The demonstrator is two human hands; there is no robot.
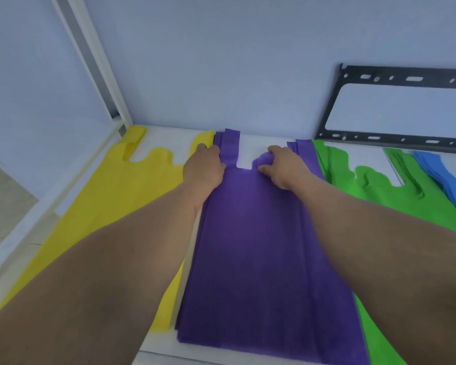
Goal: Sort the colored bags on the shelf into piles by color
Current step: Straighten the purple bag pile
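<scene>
A pile of purple bags (261, 246) lies flat in the middle of the white shelf (263, 146), handles toward the back wall. My left hand (203, 168) sits at the base of the pile's left handle, fingers curled over the purple edge. My right hand (282, 167) pinches a bunched fold of purple fabric near the right handle. A yellow bag pile (111, 206) lies to the left, partly under my left forearm. On the right is a green bag pile (374, 185), and beyond it blue bags (442, 175).
A black metal bracket (406, 80) leans against the back wall at the right, just behind the green and blue bags. A white shelf post (95, 61) rises at the back left corner. The shelf's front edge runs under my forearms.
</scene>
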